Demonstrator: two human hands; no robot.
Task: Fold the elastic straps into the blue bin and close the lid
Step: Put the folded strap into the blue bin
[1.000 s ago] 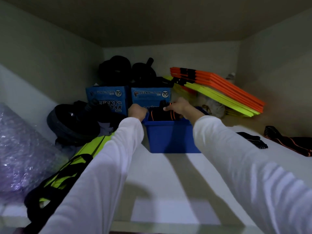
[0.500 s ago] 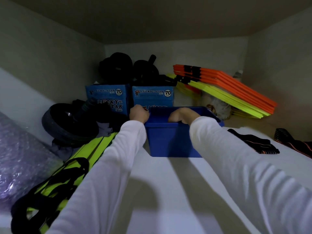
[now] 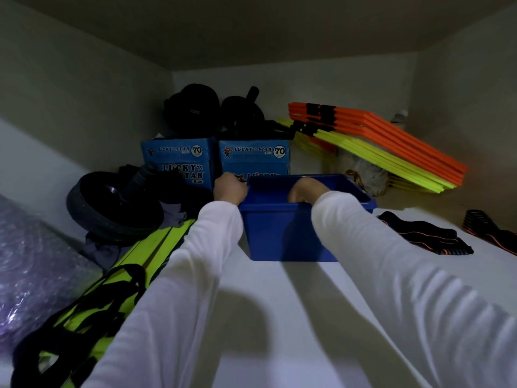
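Blue plastic makes up the open bin [image 3: 282, 236], which stands on a white shelf [image 3: 279, 303] inside a dim closet, near the middle and toward the back wall. The person's left hand [image 3: 230, 189], in a long white sleeve [image 3: 179, 289], is curled closed over the bin's left rim corner. The right hand [image 3: 305, 191] dips down inside the bin from above its near rim; its fingers are hidden by the bin wall, so whether they are apart or closed on anything cannot be told, and the bin's contents are out of sight. Just right of the bin, a folded black elastic strap with orange edging [image 3: 428, 236] lies flat on the shelf. Near the shelf's right edge lies another black and orange strap [image 3: 492, 231]. Behind the bin stand two blue cardboard boxes [image 3: 253, 158] printed "Lucky Star 70", with dark round exercise gear [image 3: 195, 110] piled on top. A stack of orange and yellow flat bars [image 3: 386, 147] leans in the back right corner. Along the left edge lie a black wheel [image 3: 112, 203], a yellow and black bag [image 3: 92, 312] and a roll of bubble wrap [image 3: 25, 275].
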